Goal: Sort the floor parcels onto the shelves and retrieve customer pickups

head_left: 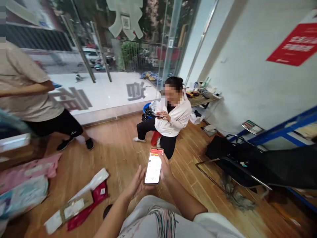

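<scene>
A smartphone [154, 166] with a lit white and red screen is held up in front of me. My right hand [165, 168] grips its right edge, fingers wrapped behind it. My left hand [135, 183] sits at the phone's lower left with fingers stretched out, touching or nearly touching its bottom edge. Both forearms rise from the lower middle of the view, over my light clothing.
A person in a white top [173, 115] sits on a red stool [155, 137] ahead, looking at a phone. Another person [27, 92] stands at left. Parcels [81, 201] lie on the wooden floor; a black chair [237, 162] stands at right, before glass doors [111, 43].
</scene>
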### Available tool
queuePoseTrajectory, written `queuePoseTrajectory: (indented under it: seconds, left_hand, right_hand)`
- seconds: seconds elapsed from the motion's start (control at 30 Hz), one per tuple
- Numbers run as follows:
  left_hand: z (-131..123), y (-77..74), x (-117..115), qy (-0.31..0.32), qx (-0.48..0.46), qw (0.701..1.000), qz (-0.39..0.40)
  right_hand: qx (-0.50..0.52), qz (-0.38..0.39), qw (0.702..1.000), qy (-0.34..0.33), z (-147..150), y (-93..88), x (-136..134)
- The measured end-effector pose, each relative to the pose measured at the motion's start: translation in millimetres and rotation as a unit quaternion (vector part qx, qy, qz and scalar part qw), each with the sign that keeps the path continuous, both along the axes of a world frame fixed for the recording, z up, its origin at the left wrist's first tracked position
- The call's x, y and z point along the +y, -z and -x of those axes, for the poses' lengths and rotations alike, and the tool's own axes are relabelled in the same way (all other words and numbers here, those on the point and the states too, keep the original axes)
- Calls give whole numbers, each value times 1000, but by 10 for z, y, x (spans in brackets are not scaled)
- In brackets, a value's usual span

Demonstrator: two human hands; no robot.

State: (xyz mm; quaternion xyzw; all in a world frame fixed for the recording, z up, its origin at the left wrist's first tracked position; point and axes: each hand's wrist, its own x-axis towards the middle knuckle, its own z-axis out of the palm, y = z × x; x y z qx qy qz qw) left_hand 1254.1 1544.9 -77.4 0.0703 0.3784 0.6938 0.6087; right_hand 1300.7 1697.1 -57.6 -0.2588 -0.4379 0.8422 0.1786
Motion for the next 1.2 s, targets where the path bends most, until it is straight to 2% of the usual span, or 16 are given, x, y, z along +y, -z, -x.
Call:
queuePoseTrajectory:
  seconds: [0.07,0.17,0.27,0.33,0.4,0.5,0.63,0.73,0.9,1.0,1.1,1.2]
  left_hand:
    - [-336,-70,178,-65,8,998,5]
    - [-781,-123,342,-119,46,991,34]
    - [-1173,-175,347,-166,95,979,76]
    - [-1443,-223,271,-212,110,967,86]
    - [-1740,-271,145,-260,104,958,66]
    - [-2246,-322,-122,-325,91,941,20]
    - [-3057,-367,-558,-428,96,898,28]
    - [-3754,-411,-870,-488,100,865,54]
    - [-4893,-468,-1294,-575,94,809,83]
    - [-5457,-499,-1485,-626,83,772,70]
    - [-5876,-546,-1606,-666,63,740,71]
    - [-6140,-578,-1669,-695,54,715,61]
  right_hand:
    - [-3,22,999,-33,-83,79,144]
    - [-23,37,997,-64,-235,89,237]
    - [-32,58,992,-107,-485,70,189]
    - [-18,78,982,-172,-704,63,112]
    - [2,68,966,-249,-952,47,19]
    - [34,4,932,-361,-1378,-18,-150]
    - [75,-24,847,-526,-2061,-132,-485]
    - [92,-13,787,-610,-2620,-173,-820]
    - [101,6,725,-682,-3487,-133,-1420]
    - [102,-11,690,-716,-3919,-127,-1725]
    - [103,-37,670,-735,-4259,-171,-1968]
    - [104,-49,663,-740,-4488,-243,-2152]
